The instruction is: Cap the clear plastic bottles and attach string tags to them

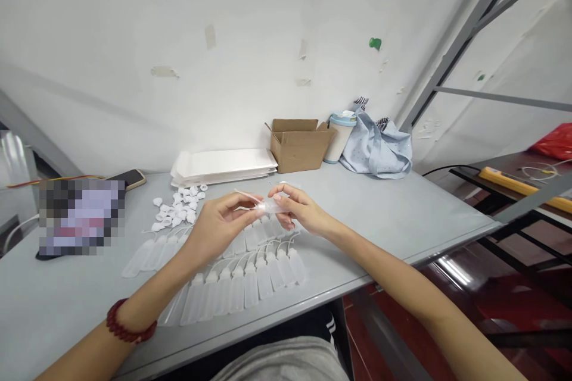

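A small translucent squeeze bottle with a thin white nozzle tube lies sideways between my two hands, above the table. My left hand pinches its neck end, where the tube sticks out up and to the left. Around the body of the bottle close the fingers of my right hand. Beneath them, several more bottles with bent tubes lie in rows on the table, partly covered by my left hand and forearm. Loose white caps are heaped just left of my left hand.
Along the wall stand a stack of white envelopes, an open cardboard box, a lidded cup and a light blue cloth bag. A phone and a pixelated object lie at left. The grey table's front edge is near my lap.
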The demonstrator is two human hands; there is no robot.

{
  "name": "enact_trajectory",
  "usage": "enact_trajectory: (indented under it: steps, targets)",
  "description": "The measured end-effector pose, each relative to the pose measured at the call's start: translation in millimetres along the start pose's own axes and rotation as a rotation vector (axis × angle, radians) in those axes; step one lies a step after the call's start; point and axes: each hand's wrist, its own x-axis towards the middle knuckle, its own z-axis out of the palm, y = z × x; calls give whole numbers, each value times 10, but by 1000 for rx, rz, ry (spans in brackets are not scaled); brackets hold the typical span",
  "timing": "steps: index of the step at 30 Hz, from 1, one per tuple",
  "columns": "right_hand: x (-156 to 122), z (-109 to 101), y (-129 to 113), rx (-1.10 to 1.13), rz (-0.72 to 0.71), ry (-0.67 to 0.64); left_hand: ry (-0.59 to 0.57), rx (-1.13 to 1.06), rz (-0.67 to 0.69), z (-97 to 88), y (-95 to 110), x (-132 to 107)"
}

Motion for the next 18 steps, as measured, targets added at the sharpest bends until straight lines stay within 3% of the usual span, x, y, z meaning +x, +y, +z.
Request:
enact_trajectory:
  steps: [6,14,18]
  targets:
    - [-17,-8,-6,-31,-9,23,-116,87,-91,-4,-2,19]
    - [-2,-44,8,10,29,0,-48,239,215,12,-132,-8]
    - [-4,-24,-18,6,43,-4,-162,174,43,15,-94,-18]
